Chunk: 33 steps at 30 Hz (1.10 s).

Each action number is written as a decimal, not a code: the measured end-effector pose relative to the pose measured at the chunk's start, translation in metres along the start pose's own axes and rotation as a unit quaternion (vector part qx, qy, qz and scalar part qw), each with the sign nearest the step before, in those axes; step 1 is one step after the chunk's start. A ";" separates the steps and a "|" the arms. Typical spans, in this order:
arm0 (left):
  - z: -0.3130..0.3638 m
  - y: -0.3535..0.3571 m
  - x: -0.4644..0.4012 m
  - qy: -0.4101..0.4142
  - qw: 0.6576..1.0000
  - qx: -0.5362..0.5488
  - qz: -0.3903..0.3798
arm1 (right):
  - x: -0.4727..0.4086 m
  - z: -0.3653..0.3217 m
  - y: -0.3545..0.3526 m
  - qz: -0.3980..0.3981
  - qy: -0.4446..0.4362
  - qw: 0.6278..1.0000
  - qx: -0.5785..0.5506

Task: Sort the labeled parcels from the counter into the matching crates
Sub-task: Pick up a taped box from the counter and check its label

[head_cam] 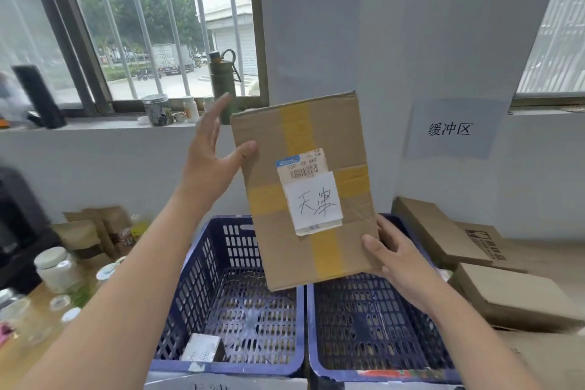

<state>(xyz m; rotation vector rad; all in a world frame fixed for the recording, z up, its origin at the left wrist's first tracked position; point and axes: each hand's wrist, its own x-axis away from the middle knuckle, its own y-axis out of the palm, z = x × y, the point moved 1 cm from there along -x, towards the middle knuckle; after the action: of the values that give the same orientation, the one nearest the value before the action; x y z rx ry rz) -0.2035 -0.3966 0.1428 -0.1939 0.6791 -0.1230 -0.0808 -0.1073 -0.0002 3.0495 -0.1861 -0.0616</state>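
right hand (pixel 400 258) grips the cardboard parcel's (pixel 304 190) lower corner above two blue crates (pixel 218 263); left hand (pixel 212 155) spread, thumb touching its edge. handwritten label (pixel 315 204) reads 天津; wall sign (pixel 449 129) reads 缓冲区.

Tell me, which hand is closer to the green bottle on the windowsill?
Left. The left hand is raised just below the green bottle; the right hand is far lower, gripping the parcel's bottom corner.

The cardboard parcel (pixel 304 190) hides the far rims where the two blue crates (pixel 221 282) meet and covers the right hand's (pixel 402 266) fingers behind its lower corner. A paper label (pixel 202 385) on the left crate's front is cut off by the bottom edge. Things at the far left are blurred.
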 end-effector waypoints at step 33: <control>-0.279 -0.033 0.180 -0.555 0.803 0.052 -0.211 | -0.040 0.146 0.180 -0.051 0.281 0.796 0.533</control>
<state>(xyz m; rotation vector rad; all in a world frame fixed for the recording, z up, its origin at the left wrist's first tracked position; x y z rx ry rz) -0.2437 -0.4987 -0.1723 -0.2676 -0.5655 -0.4308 -0.1485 -0.2929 -0.1284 3.9052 0.0198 1.3934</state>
